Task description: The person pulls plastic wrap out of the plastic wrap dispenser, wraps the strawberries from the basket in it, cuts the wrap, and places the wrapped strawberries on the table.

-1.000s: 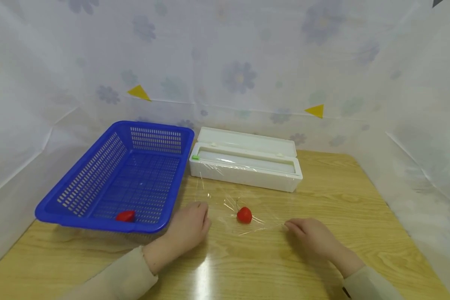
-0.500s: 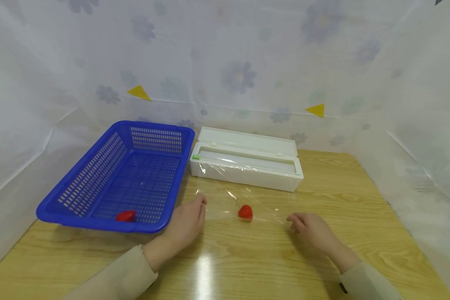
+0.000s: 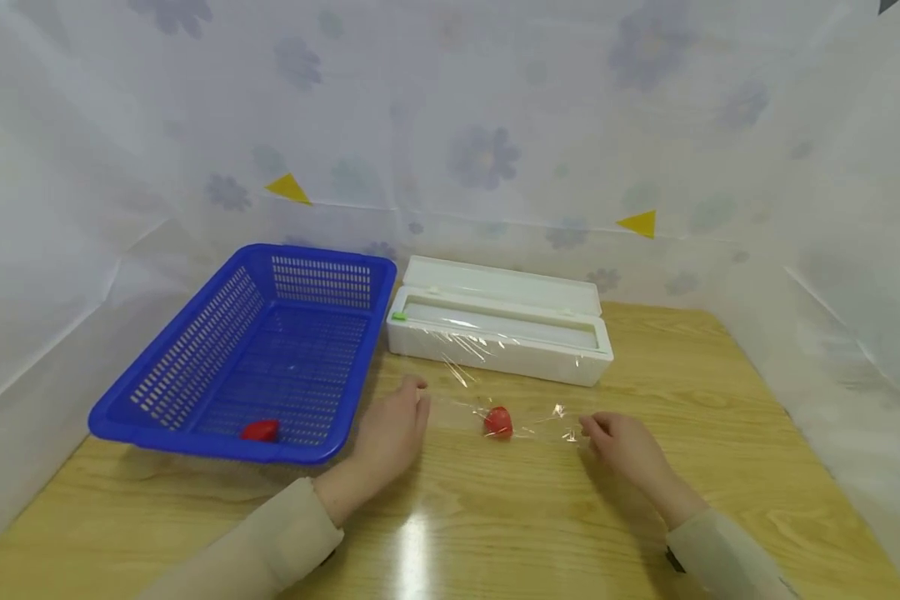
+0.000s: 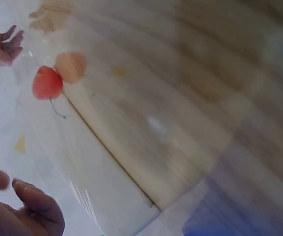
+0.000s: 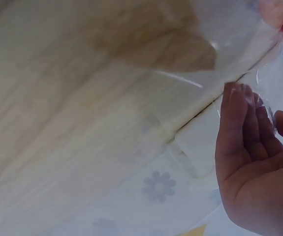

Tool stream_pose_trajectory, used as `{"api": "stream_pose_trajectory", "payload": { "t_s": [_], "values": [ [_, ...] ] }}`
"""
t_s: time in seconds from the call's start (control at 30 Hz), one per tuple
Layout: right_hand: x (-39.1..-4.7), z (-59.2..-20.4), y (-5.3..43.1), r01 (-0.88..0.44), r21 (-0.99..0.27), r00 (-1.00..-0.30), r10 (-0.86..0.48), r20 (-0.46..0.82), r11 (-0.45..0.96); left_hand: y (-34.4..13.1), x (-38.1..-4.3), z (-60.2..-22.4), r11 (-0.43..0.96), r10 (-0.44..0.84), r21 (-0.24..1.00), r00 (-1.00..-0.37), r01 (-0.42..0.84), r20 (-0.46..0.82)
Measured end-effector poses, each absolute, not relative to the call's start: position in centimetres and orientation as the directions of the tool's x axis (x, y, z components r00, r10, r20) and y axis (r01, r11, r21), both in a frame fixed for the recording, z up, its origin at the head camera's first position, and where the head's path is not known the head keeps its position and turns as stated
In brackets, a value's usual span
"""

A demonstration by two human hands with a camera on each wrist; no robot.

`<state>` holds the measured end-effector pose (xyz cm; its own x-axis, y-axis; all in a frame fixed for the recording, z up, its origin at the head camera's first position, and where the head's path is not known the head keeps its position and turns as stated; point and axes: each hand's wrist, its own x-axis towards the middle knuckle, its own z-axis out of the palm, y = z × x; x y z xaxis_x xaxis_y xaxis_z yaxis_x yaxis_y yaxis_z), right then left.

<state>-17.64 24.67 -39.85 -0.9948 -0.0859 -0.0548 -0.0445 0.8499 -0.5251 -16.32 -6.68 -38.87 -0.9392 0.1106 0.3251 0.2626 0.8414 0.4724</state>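
While your right hand (image 3: 626,454) pinches the clear film (image 3: 461,373) between thumb and forefinger, your left hand (image 3: 388,427) curls on it at the other end; a small gap between thumb and finger shows in the left wrist view, so you cannot tell how firmly that side grips. If it slips there, the thin sheet could spring to the right and cling to itself in a crumpled strip. Between your hands lies the red cherry (image 3: 498,422), film glinting across it; whether a layer also runs beneath, you cannot tell. Pull unevenly and the round fruit could roll or be dragged sideways, and its stem (image 4: 57,111) might snag the sheet. Farther out, the film reaches back to the white box (image 3: 555,362), whose lid (image 3: 498,282) is tipped back on the far side. Since the two look joined, too hard a tug might feed out extra film, drag the box nearer over the wooden table (image 3: 540,517), or tear the sheet at a slant. To the left, the blue basket (image 3: 217,448) holds another red piece (image 3: 261,430); your left hand is near its right rim, so a wide outward swing could knock it.
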Motion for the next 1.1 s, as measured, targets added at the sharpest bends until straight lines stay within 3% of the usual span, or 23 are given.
{"api": "stream_pose_trajectory", "payload": {
  "t_s": [0.13, 0.33, 0.63, 0.87, 1.1],
  "values": [
    [-17.9, -39.9, 24.6, -0.078, -0.496, -0.995, -0.096, -0.011, 0.865, -6.4, -16.2, -38.7, 0.793, 0.073, 0.578, -0.971, 0.194, 0.226],
    [-18.2, -39.8, 24.9, -0.076, -0.488, -0.997, -0.078, 0.018, 0.869, -6.6, -16.8, -38.8, 0.806, 0.068, 0.557, -0.966, 0.200, 0.249],
    [-19.0, -40.3, 25.2, -0.113, -0.380, -0.993, -0.095, 0.066, 0.918, -5.6, -18.4, -38.7, 0.921, 0.139, 0.304, -0.933, 0.245, 0.332],
    [-19.7, -40.2, 25.1, -0.117, -0.298, -0.993, -0.120, 0.009, 0.947, -4.0, -19.3, -38.8, 0.992, 0.122, 0.017, -0.971, 0.129, 0.203],
    [-21.0, -40.1, 24.7, -0.093, -0.196, -0.989, -0.114, -0.095, 0.976, -3.0, -20.1, -38.9, 0.994, 0.112, -0.002, -0.989, 0.113, 0.093]
  ]
}}
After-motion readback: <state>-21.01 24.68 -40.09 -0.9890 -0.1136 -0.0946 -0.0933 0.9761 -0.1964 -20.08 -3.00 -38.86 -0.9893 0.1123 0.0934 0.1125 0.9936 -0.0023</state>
